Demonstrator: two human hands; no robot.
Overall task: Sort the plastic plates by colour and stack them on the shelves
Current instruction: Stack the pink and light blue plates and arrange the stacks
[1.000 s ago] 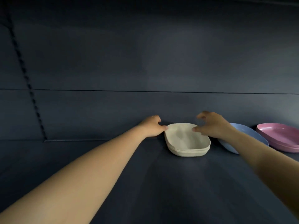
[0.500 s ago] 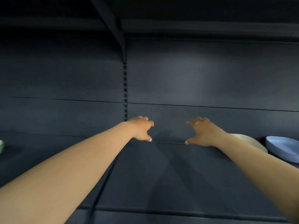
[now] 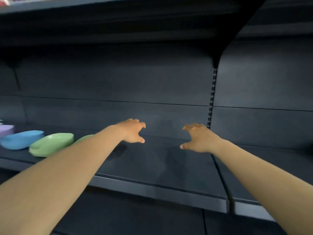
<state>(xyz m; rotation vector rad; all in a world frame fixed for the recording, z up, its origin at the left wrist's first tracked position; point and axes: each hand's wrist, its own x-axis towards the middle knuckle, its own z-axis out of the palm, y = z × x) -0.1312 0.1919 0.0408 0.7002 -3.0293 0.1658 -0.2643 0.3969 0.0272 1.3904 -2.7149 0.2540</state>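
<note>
A person reaches both bare arms over a dark shelf [image 3: 160, 160] at the centre of the frame. The left hand [image 3: 133, 131] hovers just left of centre, fingers loosely spread and thumb pointing down toward the shelf surface, holding nothing. The right hand [image 3: 196, 139] mirrors it just right of centre, fingers likewise spread and curved, thumb lowered, also holding nothing; a clear gap of bare shelf lies between the two hands.

The plastic plates sit at the lower left of the frame, well apart from both hands. A green plate [image 3: 50, 144] lies nearest the left forearm, with a second green plate [image 3: 83, 138] showing only as a sliver behind that arm. Just left of the green plate rests a blue plate [image 3: 22, 139], and at the far left edge a lilac plate [image 3: 6, 129] is cut off by the frame (all are blurred, so whether any are stacked cannot be told).

A slotted upright [image 3: 212, 97] runs down the back panel at right of centre, and an upper shelf [image 3: 101, 7] spans the top of the frame.
</note>
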